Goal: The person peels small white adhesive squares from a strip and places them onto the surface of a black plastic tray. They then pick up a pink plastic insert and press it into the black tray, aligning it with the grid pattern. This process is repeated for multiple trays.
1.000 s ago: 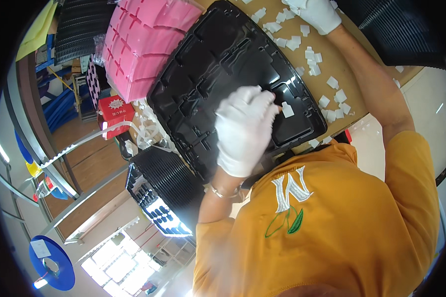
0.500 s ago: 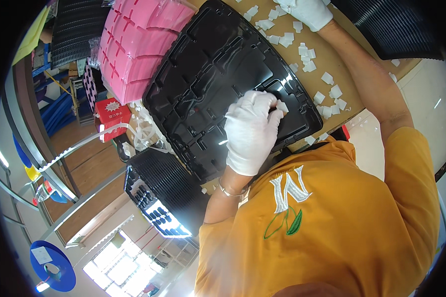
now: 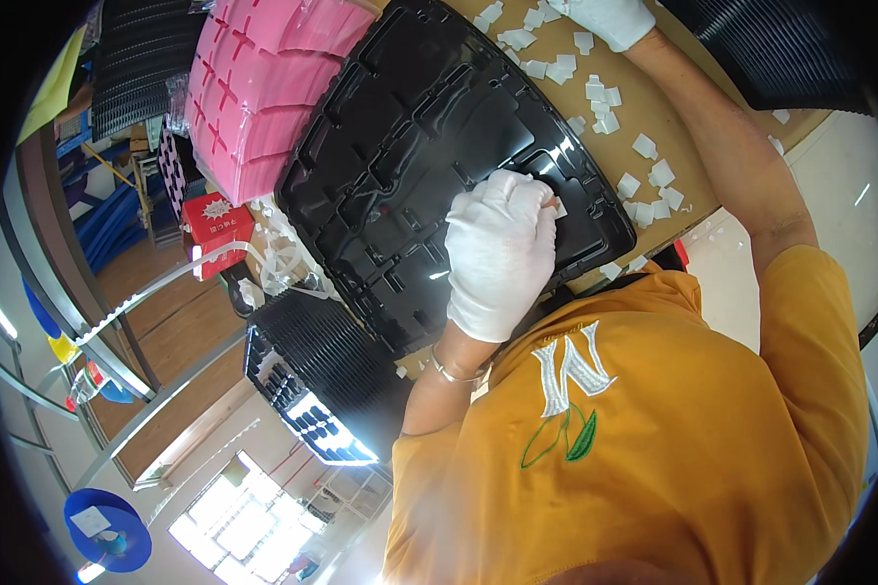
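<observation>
My left hand (image 3: 500, 255), in a white glove, is over the near part of a black moulded plastic tray (image 3: 429, 127). Its fingers are closed, and the edge of a small white piece (image 3: 560, 207) shows at the fingertips. The tray is glossy, with ridges and recesses, and it lies tilted across the table. My right hand (image 3: 610, 18), also gloved in white, is stretched to the far edge of the picture beside scattered small white cut pieces (image 3: 596, 90). Its fingers are mostly cut off by the picture's edge.
Pink stacked trays (image 3: 249, 107) stand left of the black tray, with a red box (image 3: 217, 229) and curled white strips (image 3: 283, 255) nearby. Stacks of black trays are at the near left (image 3: 327, 361) and far right (image 3: 776, 49). A blue reel (image 3: 107, 531) hangs at lower left.
My left hand has turned slightly, and its fingers have drawn closer together around the white piece. My right hand has shifted slightly farther toward the top edge.
</observation>
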Motion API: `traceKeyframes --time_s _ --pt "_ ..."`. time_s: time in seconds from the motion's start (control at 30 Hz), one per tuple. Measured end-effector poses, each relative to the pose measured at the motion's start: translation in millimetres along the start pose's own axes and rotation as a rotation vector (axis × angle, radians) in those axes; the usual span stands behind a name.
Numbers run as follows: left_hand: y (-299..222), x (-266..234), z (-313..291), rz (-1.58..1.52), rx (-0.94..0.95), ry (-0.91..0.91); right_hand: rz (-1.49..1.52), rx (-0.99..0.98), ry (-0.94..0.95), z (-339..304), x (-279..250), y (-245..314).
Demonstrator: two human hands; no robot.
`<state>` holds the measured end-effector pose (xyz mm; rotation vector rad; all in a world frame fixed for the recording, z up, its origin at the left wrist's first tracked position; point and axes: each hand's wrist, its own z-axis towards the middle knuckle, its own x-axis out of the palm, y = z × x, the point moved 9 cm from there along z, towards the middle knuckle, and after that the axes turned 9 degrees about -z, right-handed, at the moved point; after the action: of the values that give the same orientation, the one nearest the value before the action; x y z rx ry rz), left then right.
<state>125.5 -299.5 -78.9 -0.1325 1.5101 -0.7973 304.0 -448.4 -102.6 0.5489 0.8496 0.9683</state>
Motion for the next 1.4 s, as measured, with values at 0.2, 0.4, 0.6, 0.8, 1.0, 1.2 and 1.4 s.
traceKeyframes --time_s 0.2,0.4,0.6,0.8,1.0,1.2,1.4 --pt "-6 2 6 0.128 0.069 -0.011 -0.019 0.058 0.036 1 -5 1" --pt "-17 2 -9 0.148 0.212 -0.106 0.027 0.033 0.052 0 -2 5" --pt "-34 -27 -46 0.138 0.208 -0.235 -0.138 0.149 0.239 -4 3 -12" --pt "-79 -26 17 0.123 0.365 0.010 0.145 0.126 0.132 -9 0 -47" --pt "33 -141 -17 0.274 0.137 -0.464 0.053 0.227 0.142 -2 7 -43" --pt "220 -254 -74 0.269 -0.256 -0.933 -0.009 0.009 0.127 20 32 15" --pt "248 -277 -30 0.318 -0.112 -0.928 -0.181 -0.389 0.084 93 98 117"
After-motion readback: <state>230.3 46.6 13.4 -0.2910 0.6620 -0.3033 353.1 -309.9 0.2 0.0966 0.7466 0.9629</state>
